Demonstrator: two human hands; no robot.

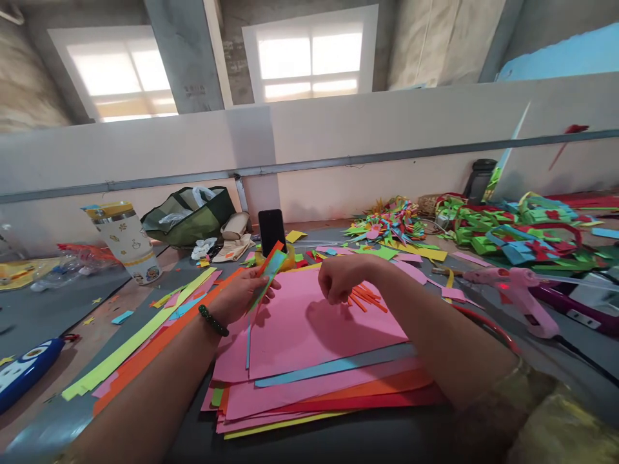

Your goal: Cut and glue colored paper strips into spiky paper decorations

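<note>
My left hand (249, 291), with a dark beaded bracelet on its wrist, holds a few coloured paper strips (275, 264) in orange, green and blue, tilted up between thumb and fingers. To the right, my right hand (338, 280) hovers over or rests on the pink paper sheet (294, 348), fingers curled in and pressed together. Whatever they hold, if anything, is hidden. Thin orange paper strips (367, 298) lie fanned on the pink sheet just beside that hand. Beneath is a stack of coloured sheets (333, 409) in pink, blue, orange, red and yellow.
A pink glue gun (520, 293) stands at the right by a purple power strip (575, 309). Behind lie a phone (272, 233), a pile of paper shapes (387, 220) and paper baskets (522, 229). Left are long paper strips (145, 335), a tumbler (126, 245) and a green bag (193, 216).
</note>
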